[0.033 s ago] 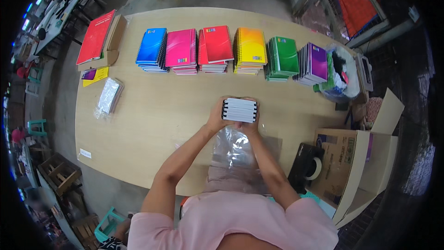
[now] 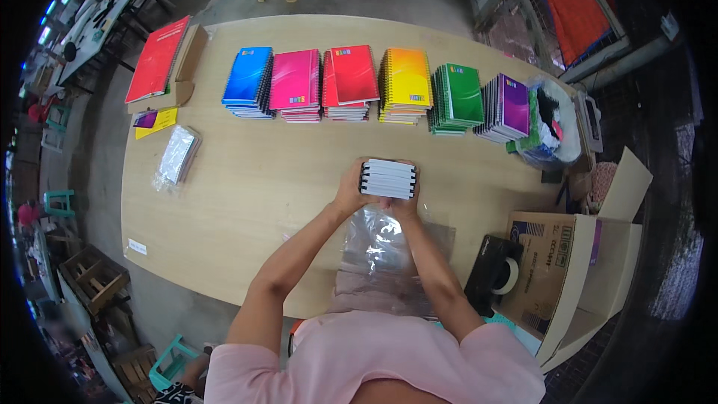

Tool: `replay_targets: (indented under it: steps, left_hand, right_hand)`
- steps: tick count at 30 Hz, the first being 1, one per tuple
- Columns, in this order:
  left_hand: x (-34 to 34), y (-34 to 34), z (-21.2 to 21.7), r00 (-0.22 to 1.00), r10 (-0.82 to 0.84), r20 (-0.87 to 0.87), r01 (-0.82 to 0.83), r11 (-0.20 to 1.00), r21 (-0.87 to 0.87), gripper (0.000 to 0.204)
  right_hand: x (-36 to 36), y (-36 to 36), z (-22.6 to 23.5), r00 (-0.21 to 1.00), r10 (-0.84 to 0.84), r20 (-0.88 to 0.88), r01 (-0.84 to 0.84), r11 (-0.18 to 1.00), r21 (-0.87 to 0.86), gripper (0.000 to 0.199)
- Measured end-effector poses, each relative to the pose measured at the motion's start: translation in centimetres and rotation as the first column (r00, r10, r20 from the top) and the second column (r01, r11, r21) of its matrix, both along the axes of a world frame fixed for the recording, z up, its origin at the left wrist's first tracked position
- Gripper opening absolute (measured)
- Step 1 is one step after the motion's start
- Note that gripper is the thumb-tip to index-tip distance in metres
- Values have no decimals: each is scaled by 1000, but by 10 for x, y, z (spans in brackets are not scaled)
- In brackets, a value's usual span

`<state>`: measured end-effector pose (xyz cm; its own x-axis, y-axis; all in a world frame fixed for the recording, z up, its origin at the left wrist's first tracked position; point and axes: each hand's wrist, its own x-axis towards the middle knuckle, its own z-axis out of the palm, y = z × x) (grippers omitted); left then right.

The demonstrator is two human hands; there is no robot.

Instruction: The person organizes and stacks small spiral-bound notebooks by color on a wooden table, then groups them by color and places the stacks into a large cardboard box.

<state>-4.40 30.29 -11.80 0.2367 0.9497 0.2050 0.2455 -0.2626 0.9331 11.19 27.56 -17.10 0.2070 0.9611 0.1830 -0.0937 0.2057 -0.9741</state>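
Both my hands grip a small stack of spiral notebooks, held over the middle of the table with its white page edges facing up. My left hand is closed round the left side, and my right hand round the right. Most of the fingers are hidden behind the stack. Clear plastic bags lie flat just below it, between my forearms. Beyond my hands stands a row of spiral notebook piles: blue, pink, red, yellow, green and purple.
A plastic-wrapped pack lies on the table's left side, below a red notebook resting on a carton. On the right are a clear bag of scraps, a black tape dispenser and an open cardboard box.
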Motion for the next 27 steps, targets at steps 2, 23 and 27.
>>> replay_targets:
  steps: [2, 23, 27]
  left_hand:
    - [-4, 1, 6, 1000, 23, 8, -22, 996, -89, 94]
    - [-388, -203, 81, 773, 286, -566, -589, 652, -476, 75]
    - [-407, -207, 58, 748, 338, -571, -622, 659, -423, 77]
  right_hand:
    - [0, 6, 2, 995, -29, -100, 18, 994, -112, 92]
    - [-157, -108, 125, 536, 834, -128, -727, 380, -572, 60]
    - [-121, -110, 123, 567, 805, -174, -708, 369, -602, 57]
